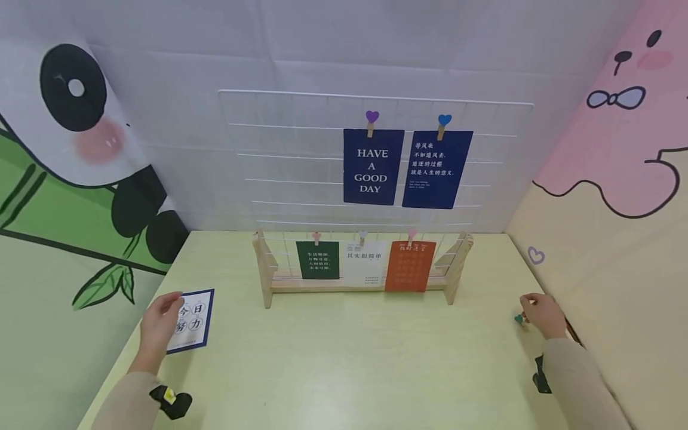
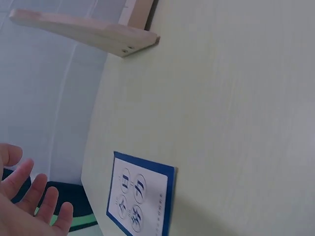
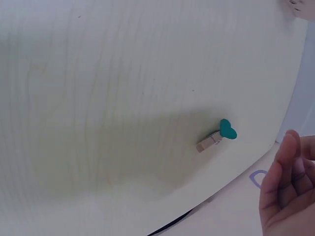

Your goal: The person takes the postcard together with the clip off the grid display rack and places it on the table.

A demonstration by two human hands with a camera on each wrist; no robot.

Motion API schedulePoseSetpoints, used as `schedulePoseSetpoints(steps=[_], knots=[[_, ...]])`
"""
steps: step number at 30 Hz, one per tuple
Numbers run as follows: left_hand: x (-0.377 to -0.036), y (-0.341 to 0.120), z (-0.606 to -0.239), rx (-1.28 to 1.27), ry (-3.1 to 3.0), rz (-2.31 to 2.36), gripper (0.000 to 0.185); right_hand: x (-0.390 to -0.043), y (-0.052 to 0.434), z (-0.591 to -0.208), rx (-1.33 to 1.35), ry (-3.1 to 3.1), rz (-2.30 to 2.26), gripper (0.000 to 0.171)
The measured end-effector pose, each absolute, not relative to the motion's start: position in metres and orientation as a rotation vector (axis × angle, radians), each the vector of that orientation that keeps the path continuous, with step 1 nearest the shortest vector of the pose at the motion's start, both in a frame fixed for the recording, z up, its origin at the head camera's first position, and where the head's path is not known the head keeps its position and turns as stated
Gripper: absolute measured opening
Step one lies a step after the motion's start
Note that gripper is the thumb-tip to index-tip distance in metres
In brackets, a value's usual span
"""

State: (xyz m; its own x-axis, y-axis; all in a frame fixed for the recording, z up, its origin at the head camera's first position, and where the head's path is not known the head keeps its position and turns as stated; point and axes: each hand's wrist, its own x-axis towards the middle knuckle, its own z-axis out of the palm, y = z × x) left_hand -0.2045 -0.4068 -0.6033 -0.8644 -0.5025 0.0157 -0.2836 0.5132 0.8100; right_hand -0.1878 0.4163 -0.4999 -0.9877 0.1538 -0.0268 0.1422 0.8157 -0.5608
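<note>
Two hands out over the pale counter (image 1: 344, 358), well apart, one at each side. Left hand (image 1: 158, 325) at about eight o'clock, hovering just beside the blue-bordered card (image 1: 192, 319) with four large characters; from the head view fingertips overlap the card's left edge, yet the left wrist view shows the palm (image 2: 29, 206) spread, fingers straight, off the card (image 2: 141, 196) and holding nothing. Card flat on the counter (image 2: 221, 98), close to the near-left edge.

Right hand (image 1: 543, 315) at about four o'clock, close to the pink-and-cream wall. Tiny wooden clothespin with a teal heart (image 1: 519, 319) just at its fingertips in the head view. Right wrist view: clothespin (image 3: 217, 136) lying alone on the counter (image 3: 123, 98), heart end toward the edge, hand (image 3: 290, 191) near but apart, fingers loosely bent, nothing in the grip.

Straight ahead at twelve o'clock, white wire grid (image 1: 376, 161) upright in a wooden stand (image 1: 357, 286). Upper row: navy "HAVE A GOOD DAY" card (image 1: 373, 167) under a purple heart clip (image 1: 371, 121), second navy card (image 1: 437, 169) under a blue heart clip (image 1: 444, 124). Lower row, side by side: green card (image 1: 318, 260), white card (image 1: 365, 263), orange card (image 1: 410, 266). Panda print (image 1: 80, 149) on the left wall.
</note>
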Motion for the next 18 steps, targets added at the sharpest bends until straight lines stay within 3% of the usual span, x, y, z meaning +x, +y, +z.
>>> schedulePoseSetpoints(steps=[6,12,18], knots=[[-0.194,-0.365,-0.537,0.54,-2.443,-1.398,0.042,-0.193,0.408,-0.485,-0.179,-2.97,0.915,0.043],[-0.169,-0.309,-0.457,0.455,-2.414,-1.473,0.046,-0.195,0.397,-0.471,-0.078,-2.906,0.91,0.041],[-0.168,-0.298,-0.445,0.357,-2.34,-1.535,0.04,-0.198,0.388,-0.456,-0.041,-2.87,0.922,0.04]])
